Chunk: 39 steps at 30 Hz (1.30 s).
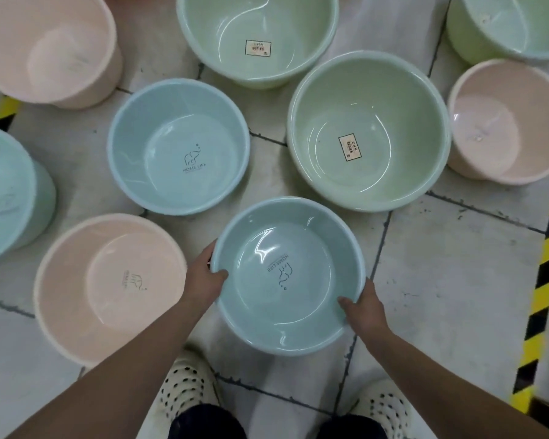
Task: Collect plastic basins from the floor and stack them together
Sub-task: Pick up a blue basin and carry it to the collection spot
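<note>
I hold a small blue basin [286, 308] in front of me, just above my feet. My left hand [203, 277] grips its left rim with the thumb inside. My right hand [363, 307] grips the right rim the same way. Another blue basin [178, 125] of like size sits on the floor just beyond it to the left. A large green basin [368, 99] with a label lies ahead to the right. A pink basin [108, 248] rests on the floor to my left.
More basins surround me: a green one [257, 20] at the top, pink stacks [45, 49] top left and at the right [514, 122], a teal stack [10, 191] far left, a green stack [504, 23] top right. Yellow-black tape [542, 280] marks the tiled floor at right.
</note>
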Available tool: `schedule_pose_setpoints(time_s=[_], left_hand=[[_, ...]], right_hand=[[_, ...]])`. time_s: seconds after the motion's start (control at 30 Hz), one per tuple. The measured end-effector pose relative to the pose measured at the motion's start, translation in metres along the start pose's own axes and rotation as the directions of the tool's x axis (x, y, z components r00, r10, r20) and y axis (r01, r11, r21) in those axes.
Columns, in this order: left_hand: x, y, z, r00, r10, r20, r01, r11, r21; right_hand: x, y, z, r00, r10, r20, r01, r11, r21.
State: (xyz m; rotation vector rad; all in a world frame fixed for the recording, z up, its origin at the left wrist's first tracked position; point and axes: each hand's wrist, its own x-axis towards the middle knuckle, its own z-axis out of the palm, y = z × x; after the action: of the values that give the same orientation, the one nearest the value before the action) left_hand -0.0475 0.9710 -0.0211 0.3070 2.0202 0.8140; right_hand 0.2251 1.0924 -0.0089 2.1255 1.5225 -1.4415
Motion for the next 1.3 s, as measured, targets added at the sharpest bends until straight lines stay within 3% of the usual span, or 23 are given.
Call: schedule_pose_setpoints(time_s=[0.17,0.27,0.53,0.8,1.0,1.1,1.3], left_hand=[[-0.008,-0.001,-0.009,0.998,0.052,-0.023,-0.047,0.983,0.177],[-0.024,-0.002,-0.023,0.997,0.063,-0.038,-0.055,0.981,0.187],[-0.092,0.028,-0.106,0.962,-0.019,-0.273,0.014,1.000,-0.018],[-0.143,-0.007,-0.216,0.809,-0.261,-0.527,0.190,0.964,-0.186],[-0.145,-0.074,-0.247,0.764,-0.340,-0.548,0.224,0.937,-0.269],[-0.137,-0.104,-0.250,0.773,-0.291,-0.564,0.218,0.956,-0.194],[-0.111,-0.147,-0.241,0.744,-0.306,-0.594,0.148,0.942,-0.301]], right_hand=[[-0.008,-0.014,0.000,0.997,-0.010,-0.074,0.014,0.999,0.043],[-0.028,-0.033,-0.011,0.994,-0.062,-0.089,0.066,0.996,0.053],[-0.106,-0.125,-0.012,0.974,-0.225,-0.019,0.224,0.974,-0.031],[-0.172,-0.208,0.066,0.894,-0.391,0.218,0.433,0.879,-0.202],[-0.168,-0.223,0.141,0.824,-0.484,0.293,0.565,0.737,-0.371],[-0.155,-0.220,0.166,0.804,-0.513,0.301,0.594,0.681,-0.429],[-0.123,-0.197,0.208,0.816,-0.509,0.275,0.577,0.686,-0.442]])
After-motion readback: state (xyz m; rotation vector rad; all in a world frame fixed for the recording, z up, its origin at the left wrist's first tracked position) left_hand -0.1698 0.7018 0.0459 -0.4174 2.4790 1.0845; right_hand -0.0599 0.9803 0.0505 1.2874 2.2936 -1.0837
